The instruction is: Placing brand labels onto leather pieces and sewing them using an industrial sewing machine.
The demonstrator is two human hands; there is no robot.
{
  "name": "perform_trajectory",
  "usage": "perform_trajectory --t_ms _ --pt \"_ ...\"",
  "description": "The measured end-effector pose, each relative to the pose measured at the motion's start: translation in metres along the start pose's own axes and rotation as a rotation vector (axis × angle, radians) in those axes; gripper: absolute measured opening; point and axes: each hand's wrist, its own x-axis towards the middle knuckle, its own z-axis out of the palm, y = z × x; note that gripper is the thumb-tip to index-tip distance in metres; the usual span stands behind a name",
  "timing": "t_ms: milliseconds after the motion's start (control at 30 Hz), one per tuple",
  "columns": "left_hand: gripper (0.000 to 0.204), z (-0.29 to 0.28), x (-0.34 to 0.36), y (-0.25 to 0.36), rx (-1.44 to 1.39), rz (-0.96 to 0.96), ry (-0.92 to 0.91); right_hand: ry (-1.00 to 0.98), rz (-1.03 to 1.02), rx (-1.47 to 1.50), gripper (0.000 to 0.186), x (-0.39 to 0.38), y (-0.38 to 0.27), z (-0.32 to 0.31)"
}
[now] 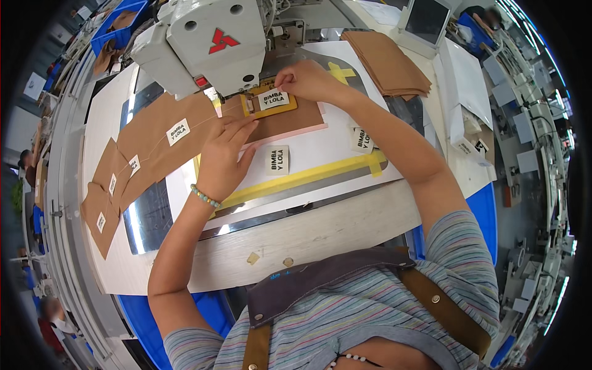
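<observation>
A white fabric label (273,98) with black print lies inside the yellow frame (283,112) under the sewing machine head (213,46). My right hand (308,81) reaches over from the right, its thumb and fingertips closed at the label's upper edge. On the brown fabric piece (280,125), just left of the frame, my left hand (227,151) lies with fingers stretched out. A chain of joined brown pieces (154,139) bearing similar labels trails off to the left. One loose label (277,160) sits on the white sheet nearer me; another (361,140) is partly covered by my right forearm.
A stack of brown pieces (388,65) lies at the back right, beside a small screen (425,21). Yellow tape (302,179) edges the white sheet. An open white box (472,132) stands at the right. Blue bins (484,216) flank the table.
</observation>
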Motion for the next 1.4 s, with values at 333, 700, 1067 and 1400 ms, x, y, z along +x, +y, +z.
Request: perform_trajectory --t_ms 333,700,1067,1400 --pt "0.061 0.025 0.011 -0.013 0.125 0.052 -0.067 0.079 0.057 0.044 0.015 0.001 -0.006 0.013" --pt "0.060 0.032 0.015 -0.032 0.135 0.006 -0.157 0.034 0.062 -0.015 0.017 0.004 -0.011 0.016" --pt "0.051 0.028 0.020 -0.051 -0.021 0.021 -0.182 -0.058 -0.408 -0.363 0.030 -0.035 0.002 -0.005" --pt "0.056 0.028 0.019 -0.046 0.134 0.074 -0.144 -0.031 -0.488 -0.614 0.024 -0.031 -0.010 0.009"
